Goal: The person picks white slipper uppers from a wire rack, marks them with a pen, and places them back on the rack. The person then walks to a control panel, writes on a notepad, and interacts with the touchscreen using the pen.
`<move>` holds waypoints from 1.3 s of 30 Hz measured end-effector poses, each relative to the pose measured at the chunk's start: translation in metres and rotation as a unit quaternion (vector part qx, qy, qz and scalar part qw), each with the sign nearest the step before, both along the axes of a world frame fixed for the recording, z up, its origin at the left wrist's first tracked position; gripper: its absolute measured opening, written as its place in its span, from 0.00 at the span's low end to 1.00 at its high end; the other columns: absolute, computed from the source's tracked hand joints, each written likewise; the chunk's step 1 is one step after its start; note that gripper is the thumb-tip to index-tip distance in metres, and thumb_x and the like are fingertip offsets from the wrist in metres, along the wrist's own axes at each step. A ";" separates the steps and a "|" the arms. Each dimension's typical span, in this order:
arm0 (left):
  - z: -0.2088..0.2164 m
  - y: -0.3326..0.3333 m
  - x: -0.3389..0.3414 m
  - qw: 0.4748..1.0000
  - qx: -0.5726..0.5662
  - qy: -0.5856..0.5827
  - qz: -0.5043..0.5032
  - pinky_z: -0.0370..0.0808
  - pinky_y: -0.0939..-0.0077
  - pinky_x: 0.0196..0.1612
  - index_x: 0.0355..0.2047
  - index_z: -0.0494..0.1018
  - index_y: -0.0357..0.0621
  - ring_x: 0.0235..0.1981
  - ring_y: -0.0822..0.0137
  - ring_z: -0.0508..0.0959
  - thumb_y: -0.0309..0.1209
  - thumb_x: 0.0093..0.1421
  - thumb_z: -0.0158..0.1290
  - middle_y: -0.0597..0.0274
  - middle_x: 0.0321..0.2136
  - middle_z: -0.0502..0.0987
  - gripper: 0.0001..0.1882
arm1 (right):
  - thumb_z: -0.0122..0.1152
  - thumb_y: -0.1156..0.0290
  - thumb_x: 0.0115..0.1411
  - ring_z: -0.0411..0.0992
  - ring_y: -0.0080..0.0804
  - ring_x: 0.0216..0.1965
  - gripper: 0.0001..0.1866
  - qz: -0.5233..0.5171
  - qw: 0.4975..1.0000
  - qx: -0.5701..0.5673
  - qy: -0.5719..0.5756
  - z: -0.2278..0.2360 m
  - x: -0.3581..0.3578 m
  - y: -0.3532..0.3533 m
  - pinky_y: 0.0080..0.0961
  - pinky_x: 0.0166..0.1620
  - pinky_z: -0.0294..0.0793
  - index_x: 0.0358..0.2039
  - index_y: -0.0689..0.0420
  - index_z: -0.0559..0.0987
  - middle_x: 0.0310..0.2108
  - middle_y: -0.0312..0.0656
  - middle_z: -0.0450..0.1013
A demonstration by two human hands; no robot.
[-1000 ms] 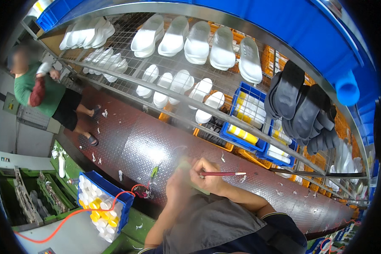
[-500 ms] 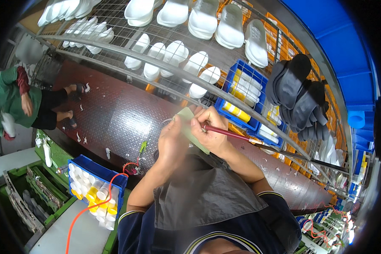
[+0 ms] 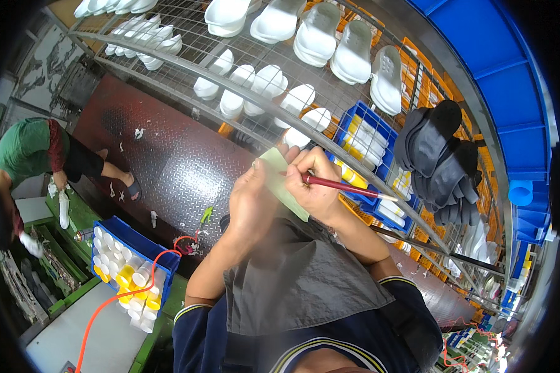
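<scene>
My left hand point(image 3: 250, 202) is closed around a pale green sheet or pad of paper point(image 3: 274, 171), with the thumb along its near side. The paper is tilted in front of my chest, and parts of it are hidden by my fingers. My right hand point(image 3: 314, 189) grips a slim dark red pen point(image 3: 348, 186) and rests against the paper's right side. The pen's pale end sticks out to the right; its other end is mostly covered by my fingers. Below both hands lies my dark grey apron point(image 3: 298, 273).
Wire racks point(image 3: 230, 87) ahead carry white clog-shaped footwear point(image 3: 315, 34) and black soles point(image 3: 435, 146). A blue crate point(image 3: 356, 133) holds white and yellow rolls. Another blue crate point(image 3: 171, 261) stands left beside an orange hose point(image 3: 109, 301). A co-worker in green point(image 3: 28, 149) bends over green machinery.
The co-worker at the left has bent down over the machinery, reaching toward white pieces. My view has shifted slightly. Both my hands keep their hold on the paper and pen.
</scene>
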State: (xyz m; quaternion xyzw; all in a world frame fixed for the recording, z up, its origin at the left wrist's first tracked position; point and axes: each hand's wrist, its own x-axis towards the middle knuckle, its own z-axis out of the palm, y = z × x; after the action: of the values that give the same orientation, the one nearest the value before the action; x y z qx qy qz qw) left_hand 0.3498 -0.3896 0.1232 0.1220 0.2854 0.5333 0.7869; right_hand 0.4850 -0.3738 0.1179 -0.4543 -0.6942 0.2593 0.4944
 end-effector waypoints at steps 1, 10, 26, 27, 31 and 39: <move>0.000 0.000 0.000 1.000 0.003 -0.003 0.002 0.67 0.60 0.64 0.62 0.60 0.24 0.61 0.54 0.71 0.43 0.73 0.40 0.39 0.60 0.68 0.31 | 0.62 0.83 0.56 0.71 0.23 0.21 0.12 -0.009 1.000 -0.012 -0.004 0.000 -0.001 0.000 0.21 0.31 0.74 0.26 0.59 0.66 0.21 0.42 0.75; 0.000 -0.003 -0.003 1.000 0.022 -0.004 0.001 0.68 0.60 0.64 0.61 0.61 0.24 0.61 0.53 0.71 0.43 0.74 0.39 0.38 0.60 0.67 0.30 | 0.65 0.80 0.54 0.75 0.30 0.24 0.10 -0.017 1.000 -0.002 0.001 -0.002 -0.002 -0.003 0.26 0.30 0.76 0.26 0.59 0.69 0.23 0.42 0.75; -0.007 -0.004 -0.002 1.000 0.021 -0.007 -0.012 0.66 0.59 0.66 0.63 0.58 0.25 0.62 0.52 0.69 0.44 0.74 0.37 0.40 0.61 0.67 0.31 | 0.61 0.83 0.60 0.69 0.24 0.22 0.12 -0.021 0.991 0.068 0.111 -0.014 0.003 -0.014 0.20 0.25 0.69 0.27 0.60 0.66 0.29 0.46 0.74; -0.009 -0.003 -0.001 1.000 0.018 -0.002 -0.006 0.65 0.59 0.67 0.63 0.58 0.25 0.62 0.52 0.69 0.44 0.74 0.37 0.40 0.61 0.67 0.31 | 0.59 0.80 0.63 0.71 0.27 0.27 0.06 -0.024 0.988 0.071 0.135 -0.018 0.008 -0.015 0.22 0.29 0.71 0.31 0.64 0.70 0.35 0.47 0.75; -0.021 0.001 0.000 0.999 -0.010 0.038 0.018 0.66 0.58 0.67 0.64 0.57 0.29 0.62 0.50 0.69 0.44 0.74 0.34 0.41 0.61 0.67 0.30 | 0.57 0.76 0.65 0.72 0.29 0.34 0.09 -0.089 0.993 -0.003 -0.078 -0.032 0.028 -0.029 0.22 0.37 0.71 0.44 0.63 0.75 0.39 0.45 0.76; -0.055 -0.016 0.008 0.998 -0.049 0.029 -0.020 0.66 0.57 0.66 0.64 0.56 0.32 0.62 0.51 0.69 0.34 0.71 0.45 0.43 0.60 0.68 0.26 | 0.61 0.64 0.67 0.67 0.13 0.35 0.10 -0.010 0.892 -0.389 0.232 -0.061 0.027 -0.054 0.17 0.40 0.68 0.38 0.57 0.74 0.32 0.29 0.71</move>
State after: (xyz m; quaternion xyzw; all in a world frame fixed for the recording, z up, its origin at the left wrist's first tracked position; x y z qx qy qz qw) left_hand 0.3581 -0.4061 0.0685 0.1044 0.3313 0.4994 0.7936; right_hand 0.5121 -0.4280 0.0572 -0.5442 -0.3989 0.6016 0.4276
